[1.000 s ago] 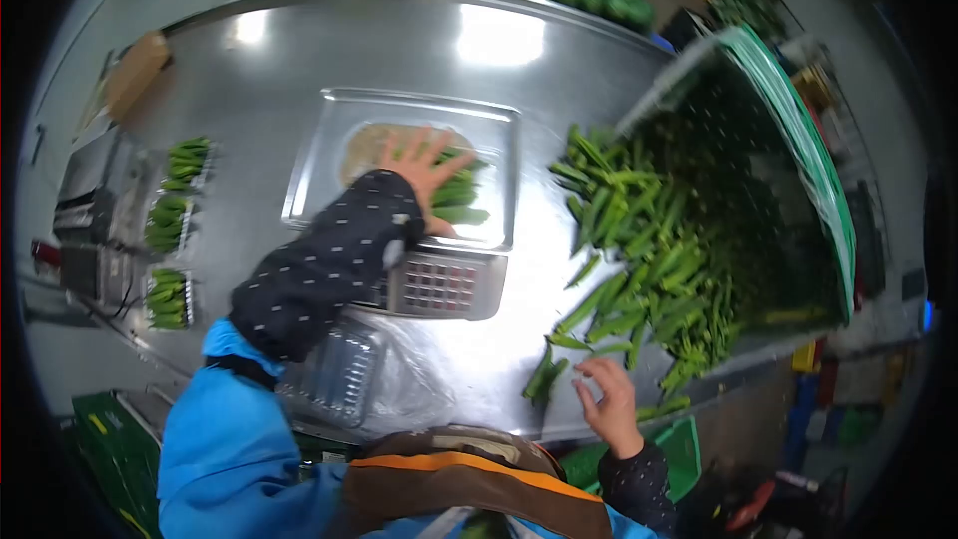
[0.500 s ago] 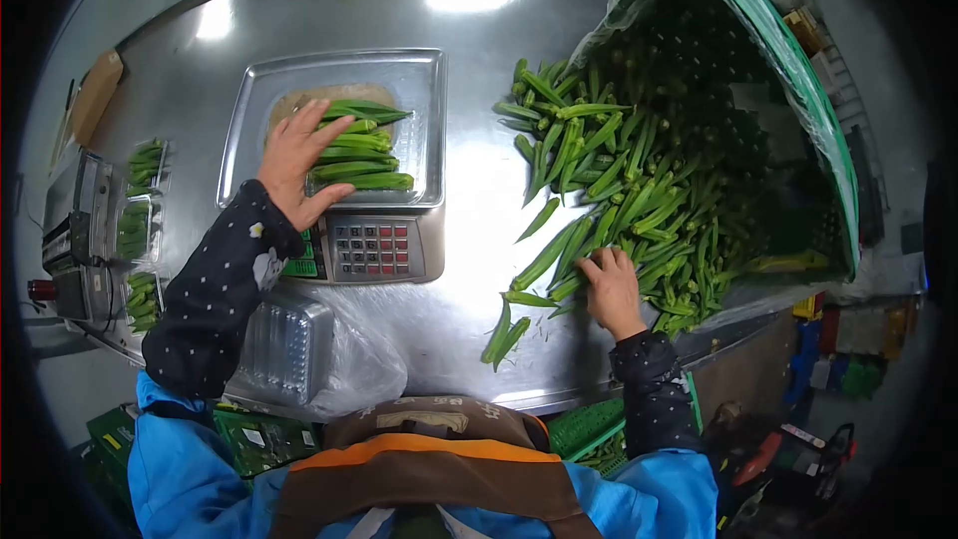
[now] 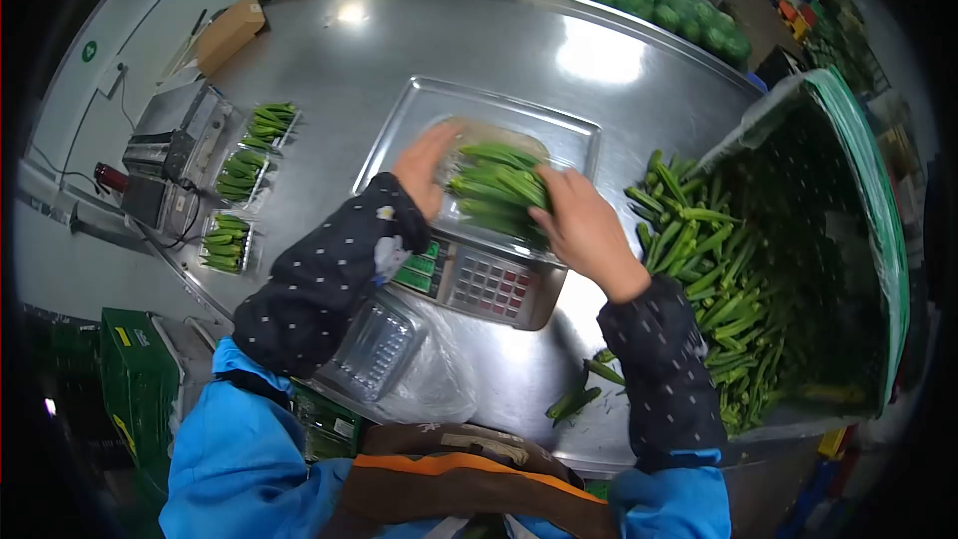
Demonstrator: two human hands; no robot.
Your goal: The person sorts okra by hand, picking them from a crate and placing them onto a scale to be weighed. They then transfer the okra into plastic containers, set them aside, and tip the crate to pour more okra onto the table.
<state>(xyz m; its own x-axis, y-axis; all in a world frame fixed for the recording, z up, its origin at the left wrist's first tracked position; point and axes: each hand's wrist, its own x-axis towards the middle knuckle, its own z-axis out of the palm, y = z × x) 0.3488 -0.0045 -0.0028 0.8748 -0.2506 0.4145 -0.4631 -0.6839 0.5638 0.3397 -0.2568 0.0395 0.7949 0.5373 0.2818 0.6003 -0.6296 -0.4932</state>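
Note:
A bundle of okra [image 3: 496, 183] lies in a clear plastic tray on the metal pan [image 3: 399, 118] of a weighing scale. At the left end of the bundle is my left hand [image 3: 427, 168], blurred, with its fingers stretched out beside the okra. My right hand [image 3: 587, 225] closes on the okra's right ends, thumb low and fingers above. The scale's keypad [image 3: 491, 284] shows below the pan. To the right, a large heap of loose okra [image 3: 733, 304] spills from a lined green crate [image 3: 866, 210].
Several filled okra trays [image 3: 238, 178] stand at the left near a sealing machine [image 3: 170, 155]. Clear plastic trays [image 3: 374, 344] and a plastic bag [image 3: 434, 379] lie at the near edge. Loose okra pods [image 3: 573, 404] rest near my right sleeve. Bagged green produce [image 3: 649, 0] sits beyond the table.
My right hand has left the loose okra heap and reached the okra on the scale. My left hand has shifted from atop the okra to its left end. The camera view has turned.

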